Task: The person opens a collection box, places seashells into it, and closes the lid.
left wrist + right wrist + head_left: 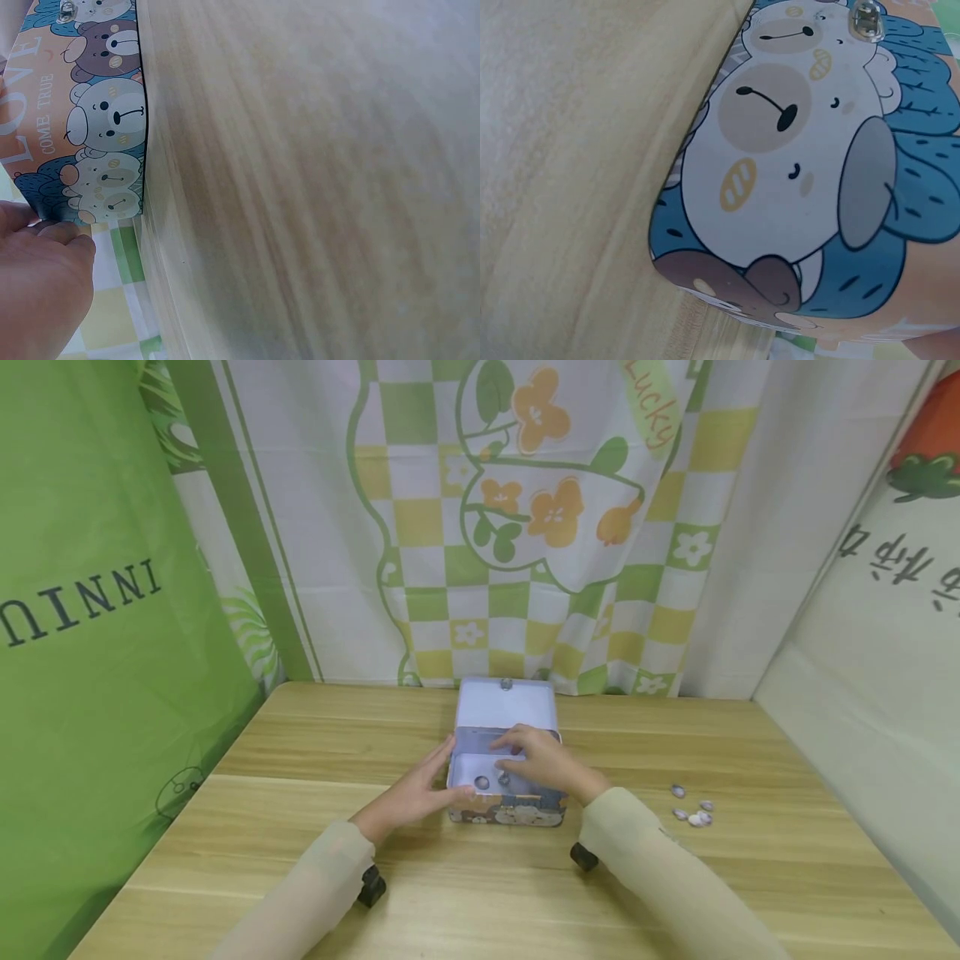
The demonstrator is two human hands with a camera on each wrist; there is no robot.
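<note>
A tin box printed with cartoon bears stands on the table with its lid raised. My left hand holds the box at its left side, the thumb over the front left corner and the fingers along the side. In the left wrist view, that hand lies against the end of the printed wall. My right hand hovers over the open box, fingers bent, with a gap between thumb and index finger. A small roundish shell-like piece lies inside; another small piece shows below the right thumb.
Several small purple-and-white shells lie on the wooden table to the right of the box. A patterned curtain hangs behind the table's far edge. Green cloth hangs on the left, pale cloth on the right.
</note>
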